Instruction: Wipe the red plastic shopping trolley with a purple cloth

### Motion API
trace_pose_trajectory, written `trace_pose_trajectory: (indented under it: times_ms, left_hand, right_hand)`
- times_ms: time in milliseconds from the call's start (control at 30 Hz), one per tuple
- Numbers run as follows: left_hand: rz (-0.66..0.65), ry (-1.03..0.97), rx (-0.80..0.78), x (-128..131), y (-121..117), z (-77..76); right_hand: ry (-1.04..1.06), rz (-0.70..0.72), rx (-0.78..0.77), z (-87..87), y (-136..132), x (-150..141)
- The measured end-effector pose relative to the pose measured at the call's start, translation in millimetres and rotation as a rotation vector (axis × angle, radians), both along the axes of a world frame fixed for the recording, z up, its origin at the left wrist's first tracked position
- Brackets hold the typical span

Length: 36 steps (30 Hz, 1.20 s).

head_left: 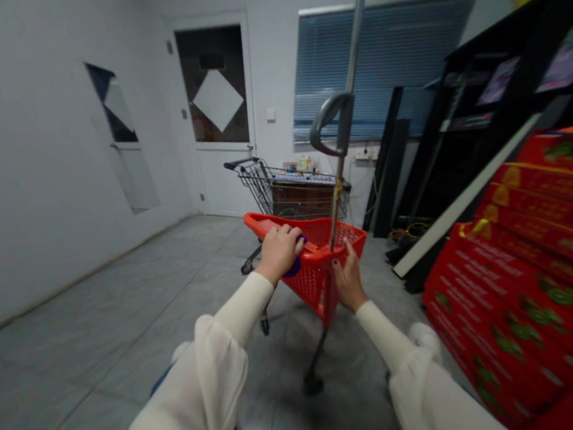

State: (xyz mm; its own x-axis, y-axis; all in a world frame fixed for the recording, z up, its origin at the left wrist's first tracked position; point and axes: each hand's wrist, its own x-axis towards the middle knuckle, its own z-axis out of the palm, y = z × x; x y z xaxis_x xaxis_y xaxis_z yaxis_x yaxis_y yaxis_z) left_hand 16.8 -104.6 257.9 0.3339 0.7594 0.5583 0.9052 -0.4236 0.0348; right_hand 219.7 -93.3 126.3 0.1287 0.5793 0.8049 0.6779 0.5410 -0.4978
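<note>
Here, the red cart (pixel 319 259) stood on the floor (pixel 126 336), the left hand (pixel 278 252) curled over its near left edge and clasping a purple cloth (pixel 294 266) against the rim, while the right hand (pixel 351 279) gripped the near corner between thumb and fingers. A grey pole (pixel 357 35) rose beside that corner; beyond the far edge stood a wire cart (pixel 258 184), and red boxes (pixel 514 289) were stacked at the right.

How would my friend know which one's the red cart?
Find the window blinds straight ahead. A dark wire cart stands lower, towards the door; nearer, at the left hand and right hand, is the red cart. Unlike its wire neighbour, it's bright red and full of small holes.
</note>
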Motion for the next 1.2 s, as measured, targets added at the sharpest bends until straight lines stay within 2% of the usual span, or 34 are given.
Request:
trace_pose_trajectory:
  times_ms: [133,200,267,367,467,533,600,667,767,833,933,1000,1067,1200]
  left_hand:
    - [-0.134,0.069,0.071,18.8,-19.6,-5.4]
    - [-0.169,0.064,0.115,24.8,-24.7,-11.9]
    - [-0.142,0.03,0.148,24.2,-22.4,-17.7]
    - [-0.072,-0.02,0.183,12.6,-9.3,-22.0]
    - [0.025,-0.1,0.201,-5.7,2.2,-23.0]
    - [0.119,-0.176,0.229,-16.6,2.2,-27.3]
    - [0.191,-0.237,0.288,-23.2,-4.5,-38.1]
    - [0.201,-0.247,0.365,-25.7,-14.6,-53.3]
    - [0.123,-0.175,0.433,-29.5,-25.1,-69.2]
    - [0.103,-0.168,0.428,-36.1,-24.6,-67.2]
    - [0.209,-0.282,0.414,-47.6,-16.9,-53.7]
    - [0.302,-0.351,0.419,-50.2,-13.6,-49.9]
    - [0.337,-0.352,0.429,-47.7,-14.3,-55.4]
    - [0.217,-0.231,0.449,-45.9,-17.5,-75.3]
  right_hand:
    - [-0.183,0.116,-0.137,-2.7,30.6,23.2]
    - [-0.244,0.121,-0.178,-0.3,34.9,26.6]
    - [-0.263,0.093,-0.22,3.6,31.3,22.7]
    - [-0.246,-0.032,-0.292,10.7,19.2,2.5]
    - [-0.257,-0.148,-0.352,18.6,6.9,-29.8]
    - [-0.264,-0.2,-0.374,24.1,-0.3,-51.7]
    - [-0.274,-0.212,-0.381,29.2,-5.9,-68.4]
    - [-0.3,-0.178,-0.369,33.0,-8.8,-76.6]
    - [-0.374,-0.033,-0.296,35.2,-7.3,-74.7]
    - [-0.43,0.111,-0.233,34.7,-4.4,-70.2]
    - [-0.476,0.236,-0.193,32.8,-2.5,-69.7]
    - [-0.498,0.223,-0.2,31.5,-4.3,-74.8]
    - [-0.526,0.187,-0.21,30.5,-7.3,-81.8]
    - [-0.548,0.15,-0.222,29.5,-9.0,-89.3]
